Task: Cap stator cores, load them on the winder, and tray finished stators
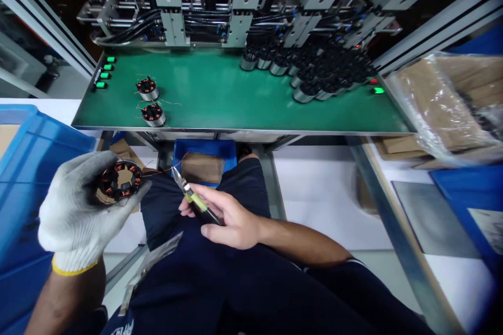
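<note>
Holding a ring-shaped wound core in the gloved left hand, gripped by its outside between thumb and fingers, bore facing the camera. Held up in the air, on the near side of the green tabletop, not on it. Trailing thin copper wire off the core to the right, out to the plier tips. Gripping pliers with yellow-green and black handles in the bare right hand, closed around the grips, pointing up-left. Can't tell if pinched on the wire or just beside it. Got two more wound cores on the tabletop at left, one behind the other, with loose wire ends sticking out. Also a tight cluster of black-topped metal parts at right. Below the tabletop, near the knees, a blue box.
</note>
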A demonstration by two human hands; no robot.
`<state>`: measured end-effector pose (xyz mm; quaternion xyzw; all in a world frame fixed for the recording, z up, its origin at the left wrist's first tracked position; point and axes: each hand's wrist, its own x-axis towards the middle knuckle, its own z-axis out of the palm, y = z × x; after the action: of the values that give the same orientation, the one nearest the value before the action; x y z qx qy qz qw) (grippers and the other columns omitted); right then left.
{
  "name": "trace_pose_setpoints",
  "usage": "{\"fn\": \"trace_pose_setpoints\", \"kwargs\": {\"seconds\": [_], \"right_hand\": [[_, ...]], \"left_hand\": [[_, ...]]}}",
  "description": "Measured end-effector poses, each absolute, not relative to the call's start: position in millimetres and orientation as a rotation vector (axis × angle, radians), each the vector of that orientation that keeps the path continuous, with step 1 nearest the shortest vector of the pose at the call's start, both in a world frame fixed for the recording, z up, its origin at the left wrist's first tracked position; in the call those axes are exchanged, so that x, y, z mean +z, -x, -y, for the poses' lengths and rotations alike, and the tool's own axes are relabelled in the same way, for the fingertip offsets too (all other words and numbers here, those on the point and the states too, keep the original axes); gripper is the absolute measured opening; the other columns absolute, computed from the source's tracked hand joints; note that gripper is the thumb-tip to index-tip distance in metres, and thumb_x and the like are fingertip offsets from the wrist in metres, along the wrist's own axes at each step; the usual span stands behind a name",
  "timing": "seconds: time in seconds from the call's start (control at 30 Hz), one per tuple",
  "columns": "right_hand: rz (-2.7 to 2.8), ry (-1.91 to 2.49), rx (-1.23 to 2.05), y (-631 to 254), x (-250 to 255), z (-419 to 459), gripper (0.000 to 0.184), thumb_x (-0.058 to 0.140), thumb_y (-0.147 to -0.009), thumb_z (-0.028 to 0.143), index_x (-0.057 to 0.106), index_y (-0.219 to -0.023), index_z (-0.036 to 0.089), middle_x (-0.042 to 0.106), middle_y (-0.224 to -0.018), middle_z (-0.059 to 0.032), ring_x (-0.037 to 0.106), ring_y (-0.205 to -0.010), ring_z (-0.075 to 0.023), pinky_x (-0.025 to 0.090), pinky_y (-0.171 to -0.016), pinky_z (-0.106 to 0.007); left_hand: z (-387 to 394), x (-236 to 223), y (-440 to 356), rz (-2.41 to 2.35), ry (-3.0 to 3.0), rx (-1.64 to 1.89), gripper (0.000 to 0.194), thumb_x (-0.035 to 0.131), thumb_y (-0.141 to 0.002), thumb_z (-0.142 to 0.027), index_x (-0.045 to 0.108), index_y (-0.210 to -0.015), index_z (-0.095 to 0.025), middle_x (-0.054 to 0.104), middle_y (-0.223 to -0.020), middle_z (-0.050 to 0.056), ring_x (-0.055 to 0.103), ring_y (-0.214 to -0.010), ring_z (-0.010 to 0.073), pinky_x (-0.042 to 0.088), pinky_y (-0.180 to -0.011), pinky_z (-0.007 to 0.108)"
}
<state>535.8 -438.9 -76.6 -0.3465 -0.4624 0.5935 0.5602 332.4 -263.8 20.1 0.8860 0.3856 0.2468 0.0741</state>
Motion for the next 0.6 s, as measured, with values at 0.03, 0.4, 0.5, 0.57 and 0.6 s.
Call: {"fn": "trace_pose_setpoints", "kwargs": {"seconds": [0.03, 0.4, 0.5, 0.57, 0.6], "right_hand": [[1.084, 0.817, 1.404, -535.6, -76.2, 439.1, 0.086, 0.067, -0.084, 0.016, 0.033, -0.163, 0.019, 0.060, -0.134, -0.0144, 0.064, -0.121, -0.0212, 0.052, -0.110, -0.045], [1.073, 0.839, 1.395, -534.9, -66.3, 437.9, 0.077, 0.062, -0.083, 0.014, 0.041, -0.157, 0.015, 0.060, -0.116, -0.0098, 0.063, -0.094, -0.0137, 0.056, -0.088, -0.034], [1.089, 0.921, 1.358, -534.8, -63.1, 436.8, 0.072, 0.059, -0.084, 0.013, 0.046, -0.155, 0.013, 0.059, -0.102, -0.0045, 0.057, -0.080, -0.0088, 0.051, -0.074, -0.025], [1.096, 1.003, 1.327, -536.2, -64.0, 435.2, 0.070, 0.059, -0.084, 0.013, 0.049, -0.153, 0.013, 0.058, -0.095, -0.0022, 0.051, -0.075, -0.0074, 0.045, -0.068, -0.022], [1.097, 1.040, 1.314, -537.3, -65.5, 434.4, 0.069, 0.060, -0.084, 0.014, 0.050, -0.152, 0.013, 0.057, -0.093, -0.0017, 0.049, -0.074, -0.0074, 0.044, -0.067, -0.022]], "left_hand": [[264.1, 20.1, -333.8, -1.162, -2.655, 0.743, 0.035, 0.074, -0.071, -0.051, 0.058, -0.098, -0.035, 0.064, -0.094, 0.001, 0.066, -0.083, 0.0316, 0.054, -0.076, 0.049], [267.3, 24.4, -335.1, -1.143, -2.661, 0.677, 0.031, 0.075, -0.075, -0.049, 0.057, -0.094, -0.032, 0.060, -0.083, 0.000, 0.060, -0.070, 0.0251, 0.047, -0.064, 0.042], [267.4, 20.7, -335.1, -1.209, -2.621, 0.694, 0.041, 0.075, -0.076, -0.062, 0.061, -0.102, -0.033, 0.067, -0.100, 0.003, 0.069, -0.093, 0.0332, 0.056, -0.081, 0.049], [268.9, 15.7, -335.5, -1.223, -2.595, 0.683, 0.046, 0.075, -0.076, -0.066, 0.063, -0.106, -0.033, 0.069, -0.106, 0.004, 0.070, -0.103, 0.0358, 0.058, -0.089, 0.052], [270.8, 12.9, -334.6, -1.232, -2.587, 0.684, 0.047, 0.075, -0.076, -0.067, 0.063, -0.107, -0.034, 0.070, -0.108, 0.004, 0.071, -0.105, 0.0358, 0.059, -0.091, 0.053]]}}
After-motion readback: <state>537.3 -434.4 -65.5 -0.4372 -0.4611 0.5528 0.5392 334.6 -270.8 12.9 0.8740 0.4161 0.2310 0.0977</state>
